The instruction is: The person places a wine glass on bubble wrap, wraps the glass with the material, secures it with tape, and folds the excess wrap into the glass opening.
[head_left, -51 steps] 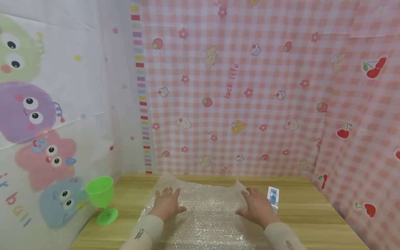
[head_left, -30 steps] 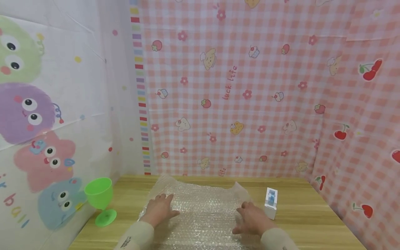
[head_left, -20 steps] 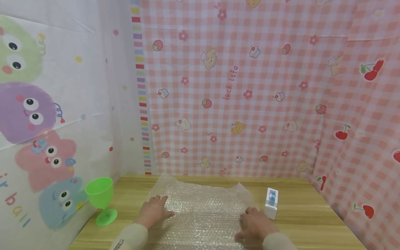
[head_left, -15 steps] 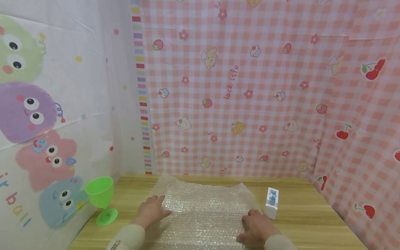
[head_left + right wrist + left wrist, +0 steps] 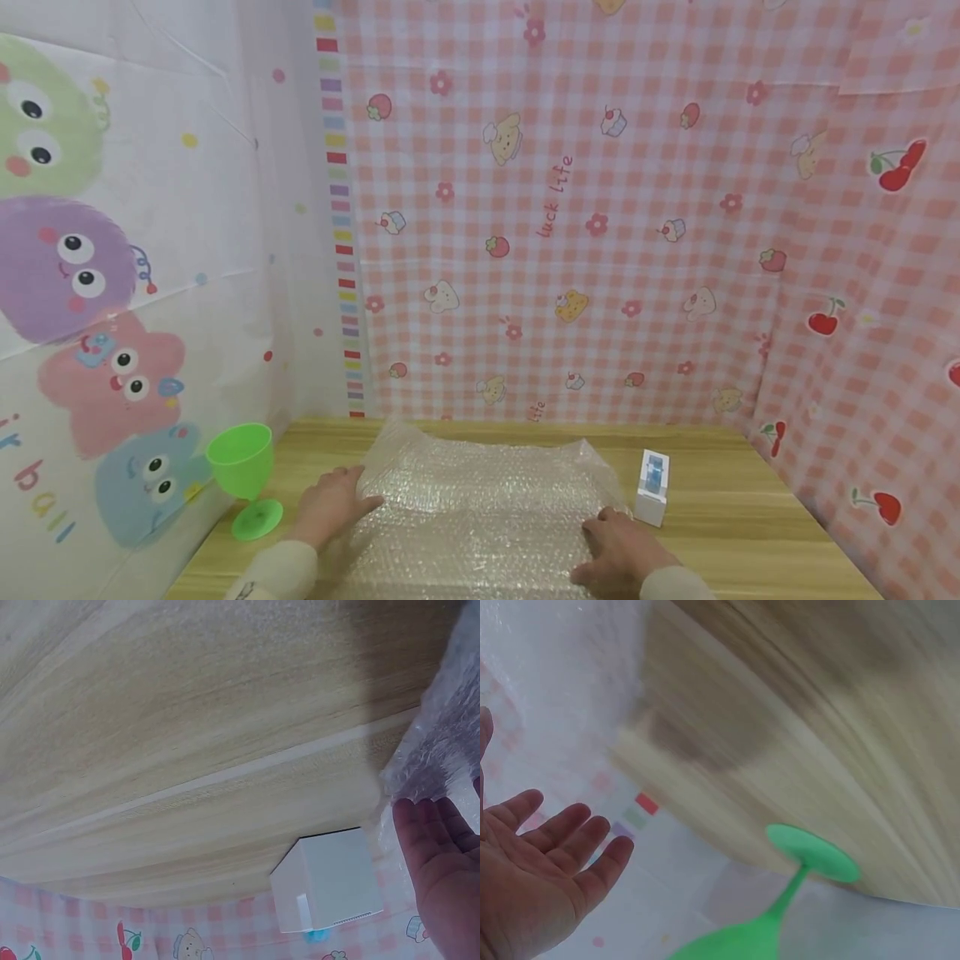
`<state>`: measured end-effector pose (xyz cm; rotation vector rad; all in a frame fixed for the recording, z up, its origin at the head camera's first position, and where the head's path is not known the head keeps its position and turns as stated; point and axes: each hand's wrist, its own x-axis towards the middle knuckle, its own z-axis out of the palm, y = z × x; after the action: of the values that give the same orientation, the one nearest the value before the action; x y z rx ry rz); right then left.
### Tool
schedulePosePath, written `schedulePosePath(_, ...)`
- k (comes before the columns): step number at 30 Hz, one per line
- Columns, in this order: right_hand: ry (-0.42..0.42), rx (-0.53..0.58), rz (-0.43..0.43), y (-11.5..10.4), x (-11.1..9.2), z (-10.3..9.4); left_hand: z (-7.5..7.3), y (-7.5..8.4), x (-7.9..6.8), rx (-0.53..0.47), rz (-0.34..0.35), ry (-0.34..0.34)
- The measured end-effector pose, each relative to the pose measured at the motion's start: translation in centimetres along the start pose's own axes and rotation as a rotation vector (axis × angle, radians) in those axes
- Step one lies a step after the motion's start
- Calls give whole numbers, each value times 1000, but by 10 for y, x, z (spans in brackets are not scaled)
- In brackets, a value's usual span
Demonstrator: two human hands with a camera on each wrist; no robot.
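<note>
A sheet of clear bubble wrap (image 5: 480, 508) lies spread on the wooden table, its far corners curling up. My left hand (image 5: 330, 504) is over its left edge, fingers loosely spread and holding nothing; the left wrist view shows this hand (image 5: 544, 877) with its palm bare. To its left a green plastic goblet (image 5: 242, 462) stands upright, apart from the fingers. My right hand (image 5: 622, 546) rests at the right edge of the bubble wrap (image 5: 442, 742), fingers nearly straight. Just beyond it stands a small white box (image 5: 651, 496) with a blue pattern on top.
The wooden table (image 5: 735, 517) reaches back to a pink checked cloth (image 5: 555, 250) hung as a wall. A white cloth with cartoon figures (image 5: 90, 275) hangs close behind the goblet on the left.
Both hands have drawn back toward me along the bubble wrap. My left hand has then moved left, nearer the goblet, while my right hand has shifted slightly outward. Goblet and box stay put.
</note>
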<state>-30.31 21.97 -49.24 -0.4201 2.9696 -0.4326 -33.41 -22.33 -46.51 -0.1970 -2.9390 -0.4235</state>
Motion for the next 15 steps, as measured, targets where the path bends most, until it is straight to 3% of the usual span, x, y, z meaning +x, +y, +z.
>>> schedulePosePath(10, -49, 29, 55, 2, 4, 0, -3, -51, -11, -68, -28, 48)
schedulePosePath(15, -51, 26, 53, 3, 3, 1, -10, -68, -21, -73, -48, 44)
